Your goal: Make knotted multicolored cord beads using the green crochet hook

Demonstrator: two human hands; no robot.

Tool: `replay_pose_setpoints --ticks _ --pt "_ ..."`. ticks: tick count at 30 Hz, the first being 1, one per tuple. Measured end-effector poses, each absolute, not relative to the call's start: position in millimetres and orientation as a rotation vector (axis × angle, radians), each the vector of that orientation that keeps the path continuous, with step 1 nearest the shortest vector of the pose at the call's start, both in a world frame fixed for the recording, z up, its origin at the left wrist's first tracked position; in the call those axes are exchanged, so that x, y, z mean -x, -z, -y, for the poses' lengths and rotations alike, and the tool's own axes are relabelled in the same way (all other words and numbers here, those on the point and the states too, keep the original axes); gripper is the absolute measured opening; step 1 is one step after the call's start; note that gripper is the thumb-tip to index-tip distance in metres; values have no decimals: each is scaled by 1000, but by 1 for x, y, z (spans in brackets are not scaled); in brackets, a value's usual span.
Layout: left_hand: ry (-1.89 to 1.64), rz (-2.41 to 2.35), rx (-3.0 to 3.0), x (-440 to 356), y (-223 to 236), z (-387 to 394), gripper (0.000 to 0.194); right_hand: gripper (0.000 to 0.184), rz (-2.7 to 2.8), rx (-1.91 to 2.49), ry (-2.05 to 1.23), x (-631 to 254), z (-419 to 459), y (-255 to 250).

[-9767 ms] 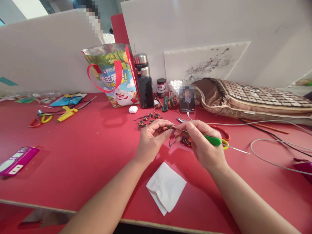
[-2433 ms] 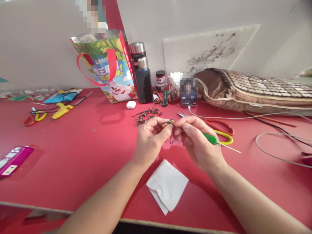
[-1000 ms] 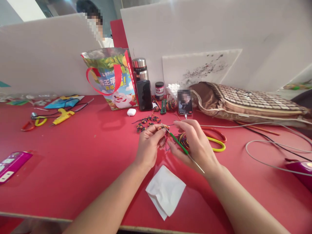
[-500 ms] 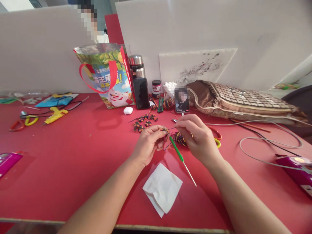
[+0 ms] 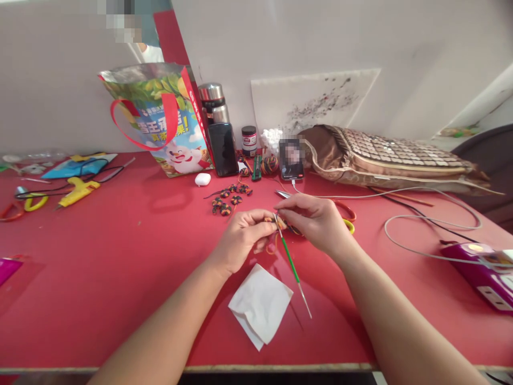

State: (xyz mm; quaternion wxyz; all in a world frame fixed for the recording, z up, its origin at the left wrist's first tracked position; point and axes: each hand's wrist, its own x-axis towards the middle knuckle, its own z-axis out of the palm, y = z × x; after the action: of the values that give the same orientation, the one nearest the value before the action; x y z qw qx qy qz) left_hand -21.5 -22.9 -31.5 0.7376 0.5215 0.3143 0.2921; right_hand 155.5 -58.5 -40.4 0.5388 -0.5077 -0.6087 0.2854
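Observation:
My left hand [image 5: 242, 238] is closed on a small crochet piece of multicoloured yarn [image 5: 268, 220], mostly hidden by the fingers. A crochet hook [image 5: 290, 259] with a green grip is caught in the piece by its upper end. Its bare metal shaft slants down to the right over the table. My right hand [image 5: 320, 219] pinches dark yarn close to the hook's tip; the strand itself is barely visible. An orange loop of yarn hangs below my left fingers. Behind the right fingers lies more yarn, largely covered.
A folded white napkin [image 5: 260, 305] lies in front of my hands. Small crocheted pieces [image 5: 226, 203] lie beyond them, with scissors [image 5: 350, 216] partly behind my right hand. Farther back stand a black phone [image 5: 223, 149], a lit phone [image 5: 292, 168] on a cable and a shopping bag [image 5: 160, 128].
My right hand has come down and inward, closer to the hook's tip and my left hand. The hook hangs a little steeper. The whole view has shifted slightly.

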Motion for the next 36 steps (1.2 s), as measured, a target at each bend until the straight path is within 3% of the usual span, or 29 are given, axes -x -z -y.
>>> replay_pose_setpoints --ticks 5,12,24,36 --pt "-738 -730 -1033 22 26 20 16 3 1355 1131 -709 -154 65 32" --pt "-634 -716 -1002 21 30 21 16 25 1756 1088 -151 -157 65 33" --pt "-639 -715 -1112 21 29 24 15 26 1946 1166 -260 -159 63 37" --pt "-905 -801 -1140 22 26 23 15 28 2092 978 134 -151 73 23"
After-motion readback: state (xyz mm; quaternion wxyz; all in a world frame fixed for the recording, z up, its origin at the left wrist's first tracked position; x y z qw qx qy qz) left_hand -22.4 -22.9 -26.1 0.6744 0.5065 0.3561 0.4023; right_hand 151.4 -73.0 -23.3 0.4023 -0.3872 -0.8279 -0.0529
